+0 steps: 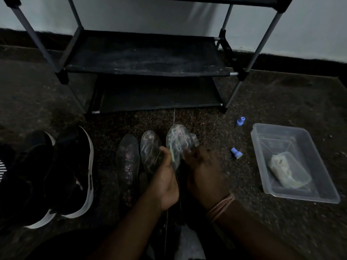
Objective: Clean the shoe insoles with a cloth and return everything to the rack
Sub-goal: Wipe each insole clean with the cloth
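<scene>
Dimly lit floor scene, seen from above, with a black shoe rack (146, 68) against the wall as the landmark. Directly in front of the rack: left hand (165, 182) gripping a chalk-smeared insole (177, 141) near its middle, toe end raised toward the rack. Right hand (204, 173) pressed close against that insole's right side, fingers curled; something pale at the fingertips, possibly a cloth, too dark to confirm. Two more insoles (139, 156) flat on the carpet just left of the held one. Pair of black shoes (62, 175) further left of the rack's front. Clear plastic tub (300, 196) off to the rack's front right, holding a pale wad (287, 169); two small blue caps (238, 137) between tub and insoles.

Likely step: wiping the held insole, cleaning unfinished. Next move probably calls for a firm hold while rubbing along its length. Both lower rack shelves bare, open carpet before them.
</scene>
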